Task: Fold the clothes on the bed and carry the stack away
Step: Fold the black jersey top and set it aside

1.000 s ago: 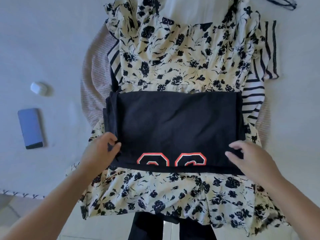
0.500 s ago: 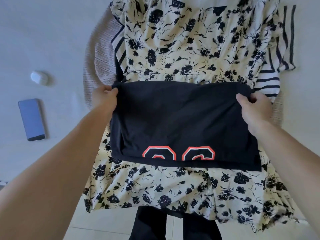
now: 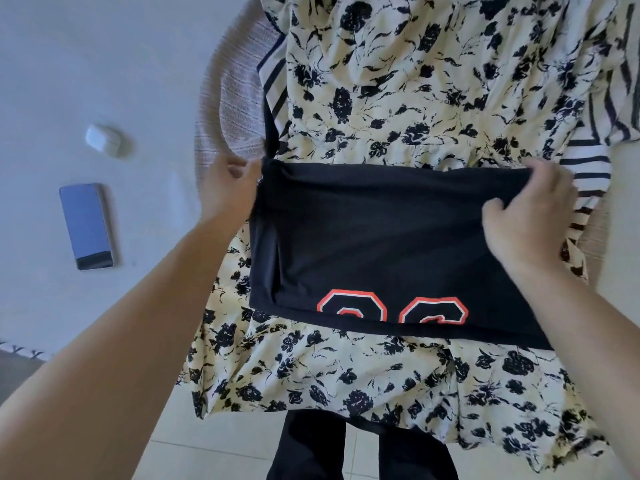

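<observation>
Gripping the far corners of the black jersey (image 3: 363,237), I judge the main risk to be the fold coming apart on my left side. There my left hand (image 3: 227,188) pinches a bunched knot of cloth at the far-left corner, and the layers below it already hang in a loose vertical pleat. If I pull toward me unevenly, that side could slide open and skew the whole rectangle. A second risk lies under the jersey: it rests on the floral dress (image 3: 398,98), which is thin and spread out, so dragging instead of lifting could rumple the dress or pull it toward the bed edge, where its hem already hangs over. The phone (image 3: 86,226) and the white earbud case (image 3: 103,140) sit on the bed (image 3: 69,64) well to my left, clear of the pile, so I doubt they matter unless cloth sweeps that way.

The jersey lies flat between my hands, its far edge stretched from one grip to the other and its near edge, with the orange-outlined numerals (image 3: 391,308), toward me. My right hand (image 3: 530,216) has its fingers curled over the far-right corner, thumb on top of the cloth, beside the striped shirt (image 3: 588,161) that shows from under the dress.
</observation>
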